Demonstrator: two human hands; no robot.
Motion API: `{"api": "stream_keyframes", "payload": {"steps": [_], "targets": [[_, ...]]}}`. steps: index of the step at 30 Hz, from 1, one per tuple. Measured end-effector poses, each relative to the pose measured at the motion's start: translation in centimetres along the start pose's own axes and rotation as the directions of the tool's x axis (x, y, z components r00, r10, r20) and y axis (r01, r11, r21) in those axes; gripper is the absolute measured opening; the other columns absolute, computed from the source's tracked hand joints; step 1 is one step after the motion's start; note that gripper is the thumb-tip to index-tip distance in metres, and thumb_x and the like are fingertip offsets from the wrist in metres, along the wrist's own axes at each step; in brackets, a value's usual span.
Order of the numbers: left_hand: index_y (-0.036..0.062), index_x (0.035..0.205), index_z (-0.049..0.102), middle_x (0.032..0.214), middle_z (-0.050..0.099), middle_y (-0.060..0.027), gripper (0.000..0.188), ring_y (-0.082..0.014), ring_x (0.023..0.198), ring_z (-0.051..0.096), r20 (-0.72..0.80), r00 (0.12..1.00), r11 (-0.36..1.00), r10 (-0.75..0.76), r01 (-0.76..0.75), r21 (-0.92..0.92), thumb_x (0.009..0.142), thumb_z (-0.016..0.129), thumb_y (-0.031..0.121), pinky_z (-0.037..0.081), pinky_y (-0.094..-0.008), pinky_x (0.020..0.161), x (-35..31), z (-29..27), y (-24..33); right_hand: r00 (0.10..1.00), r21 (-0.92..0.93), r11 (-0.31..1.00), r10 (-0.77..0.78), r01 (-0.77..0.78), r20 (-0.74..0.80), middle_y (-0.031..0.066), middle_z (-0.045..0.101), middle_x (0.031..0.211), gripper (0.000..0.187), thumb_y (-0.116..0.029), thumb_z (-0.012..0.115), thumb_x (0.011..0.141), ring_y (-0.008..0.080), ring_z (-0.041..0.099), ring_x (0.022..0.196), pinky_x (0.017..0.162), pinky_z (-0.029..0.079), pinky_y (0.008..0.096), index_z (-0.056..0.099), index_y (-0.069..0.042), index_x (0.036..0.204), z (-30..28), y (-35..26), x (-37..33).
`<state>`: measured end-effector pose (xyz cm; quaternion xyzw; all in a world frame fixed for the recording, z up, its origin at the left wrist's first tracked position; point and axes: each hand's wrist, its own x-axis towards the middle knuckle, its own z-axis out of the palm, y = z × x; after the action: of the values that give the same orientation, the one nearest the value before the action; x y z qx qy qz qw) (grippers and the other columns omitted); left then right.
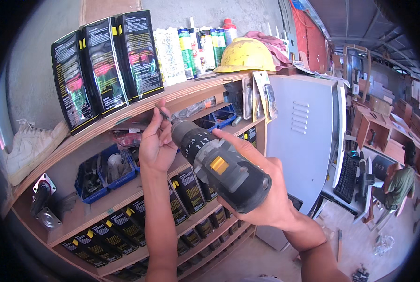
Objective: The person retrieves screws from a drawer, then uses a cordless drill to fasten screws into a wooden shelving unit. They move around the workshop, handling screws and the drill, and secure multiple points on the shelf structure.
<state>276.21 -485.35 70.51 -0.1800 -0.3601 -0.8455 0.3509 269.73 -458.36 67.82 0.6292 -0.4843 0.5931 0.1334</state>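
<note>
A black cordless drill with a numbered collar and a yellow slide switch lies in my right hand, which wraps round it from the right. Its chuck points up and left at the front edge of the top wooden shelf. My left hand is raised in front of the chuck, fingers pinched together beside the short dark bit. What sits between those fingertips is too small to tell. Both hands are in front of the shelf unit.
Black rectangular cans, sealant tubes and a yellow hard hat stand on the top shelf. Below are blue bins, a caster wheel and more cans. A grey cabinet adjoins; a person sits far right.
</note>
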Motion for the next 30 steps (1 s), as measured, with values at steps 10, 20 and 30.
{"api": "stream_keyframes", "payload": {"steps": [10, 20, 30], "targets": [[0.0154, 0.125, 0.065, 0.098, 0.062, 0.0089, 0.019, -0.0021, 0.055, 0.032, 0.06, 0.998, 0.999, 0.009, -0.011, 0.039, 0.111, 0.058, 0.026, 0.032, -0.0189, 0.052, 0.2, 0.2, -0.2, 0.999, 0.085, 0.996, 0.013, -0.01, -0.035, 0.0156, 0.073, 0.126, 0.074, 0.002, 0.073, 0.069, 0.0178, 0.071, 0.109, 0.099, 0.053, 0.0314, 0.059, 0.003, 0.142, -1.3, 1.1, 1.7], [0.0138, 0.13, 0.061, 0.125, 0.066, 0.0057, 0.024, -0.0028, 0.057, 0.03, 0.161, 0.987, 0.988, 0.017, 0.008, -0.151, 0.113, 0.054, 0.029, 0.036, -0.0183, 0.055, 0.8, 0.8, -1.4, 0.953, 0.006, 0.953, 0.303, -0.303, -0.01, 0.0149, 0.073, 0.092, 0.035, -0.002, 0.074, 0.07, 0.0246, 0.07, 0.083, 0.08, 0.055, 0.0367, 0.069, 0.004, 0.104, -4.2, -2.0, 4.9], [0.0148, 0.126, 0.063, 0.132, 0.067, 0.0061, 0.022, -0.0033, 0.057, 0.031, 0.178, 0.983, 0.972, 0.051, -0.008, -0.237, 0.111, 0.057, 0.029, 0.036, -0.0176, 0.054, 1.0, 1.0, -2.0, 0.995, -0.163, 0.981, 0.104, -0.102, 0.006, 0.0156, 0.072, 0.09, 0.032, 0.001, 0.07, 0.07, 0.0286, 0.069, 0.08, 0.077, 0.054, 0.0385, 0.068, 0.004, 0.102, -3.8, -3.4, 5.3]]}}
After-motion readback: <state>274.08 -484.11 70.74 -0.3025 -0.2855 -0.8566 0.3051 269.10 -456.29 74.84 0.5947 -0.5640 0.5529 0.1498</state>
